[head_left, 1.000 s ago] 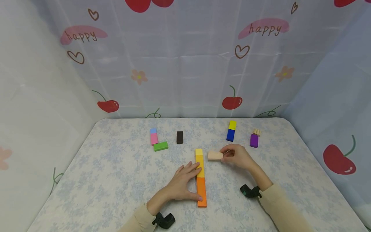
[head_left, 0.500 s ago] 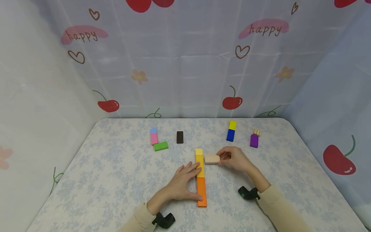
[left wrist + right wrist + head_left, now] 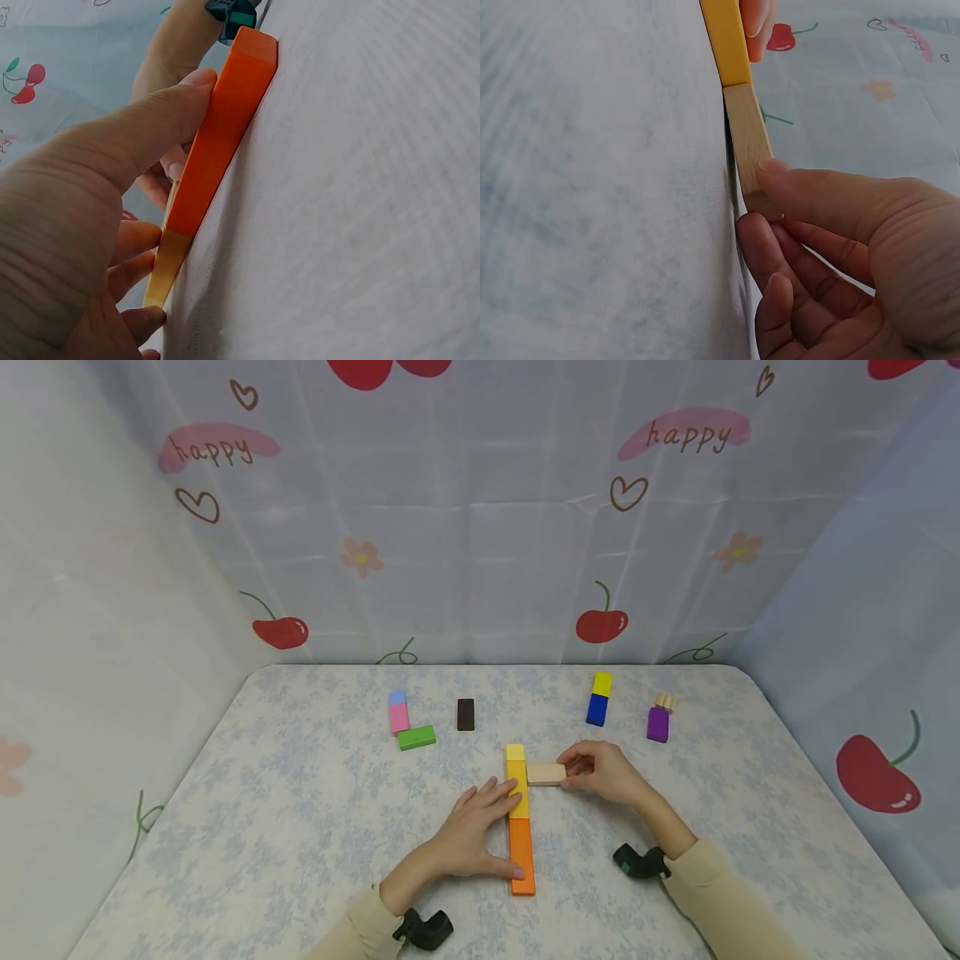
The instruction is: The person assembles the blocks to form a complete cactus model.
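Observation:
My left hand (image 3: pixel 474 837) lies with spread fingers on a straight column of blocks. Its thumb rests on the orange block (image 3: pixel 522 853), while fingertips touch the yellow block (image 3: pixel 517 770) above it. A small pale yellow block (image 3: pixel 514 752) caps the far end. From the right, my right hand (image 3: pixel 609 773) pinches one end of a plain wooden block (image 3: pixel 545 774) between thumb and fingers. The right wrist view shows the wooden block's other end touching the yellow block's side. Part of the yellow block is hidden under my left fingers.
Behind on the table (image 3: pixel 300 827) lie a pink block (image 3: pixel 398 719) with a light blue one, a green block (image 3: pixel 416 738), a dark brown block (image 3: pixel 466 715), a blue block (image 3: pixel 597 710) with a yellow one, and a purple block (image 3: pixel 657 725) beside small wooden pieces (image 3: pixel 664 702).
My right hand has moved left and slightly nearer with the wooden block, closing the gap to the yellow block. My left hand has stayed in place.

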### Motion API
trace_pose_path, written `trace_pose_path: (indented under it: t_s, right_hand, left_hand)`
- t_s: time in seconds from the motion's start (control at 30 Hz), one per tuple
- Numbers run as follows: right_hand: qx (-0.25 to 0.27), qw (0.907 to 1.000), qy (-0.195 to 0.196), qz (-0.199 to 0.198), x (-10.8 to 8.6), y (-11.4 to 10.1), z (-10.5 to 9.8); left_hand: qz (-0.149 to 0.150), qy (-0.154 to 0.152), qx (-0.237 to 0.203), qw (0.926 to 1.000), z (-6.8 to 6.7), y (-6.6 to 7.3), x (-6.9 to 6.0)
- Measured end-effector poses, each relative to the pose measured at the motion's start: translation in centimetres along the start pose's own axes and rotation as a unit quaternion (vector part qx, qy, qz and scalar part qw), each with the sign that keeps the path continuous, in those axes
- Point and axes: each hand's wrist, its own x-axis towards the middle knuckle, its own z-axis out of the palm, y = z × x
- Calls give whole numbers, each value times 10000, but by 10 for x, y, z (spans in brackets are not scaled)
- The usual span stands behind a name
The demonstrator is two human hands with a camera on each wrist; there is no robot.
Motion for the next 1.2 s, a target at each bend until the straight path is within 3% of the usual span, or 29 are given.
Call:
trace_pose_path:
  t_s: [1.2]
  right_hand:
    - [13,9999,-120,-67,1,4,3]
  left_hand:
    - [-34,-8,10,10000,-1,2,0]
